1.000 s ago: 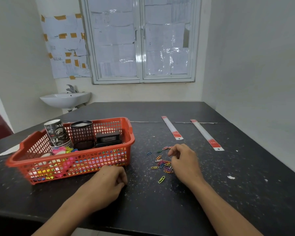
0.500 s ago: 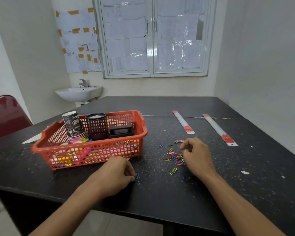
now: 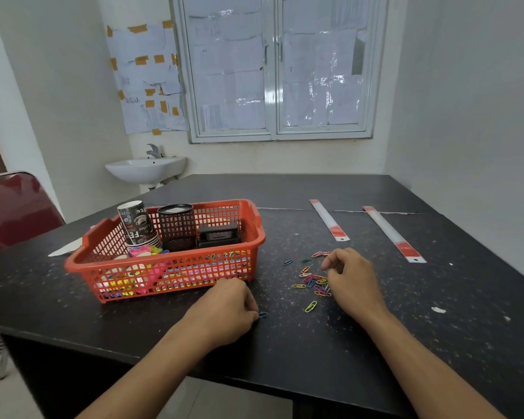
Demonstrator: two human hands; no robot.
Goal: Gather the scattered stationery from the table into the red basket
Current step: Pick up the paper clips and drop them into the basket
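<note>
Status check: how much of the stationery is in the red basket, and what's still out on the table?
Done: the red basket already holds paper cups, a mesh pen holder and colourful small items.
In hand: the left hand seems to pinch a blue paper clip on the table. The right hand is curled over the scattered paper clips.
Left: those clips and two packaged rulers.

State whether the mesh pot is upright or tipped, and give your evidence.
Upright. The mesh pot stands in the basket, its round rim level and facing up, between the cups and a black box.
</note>
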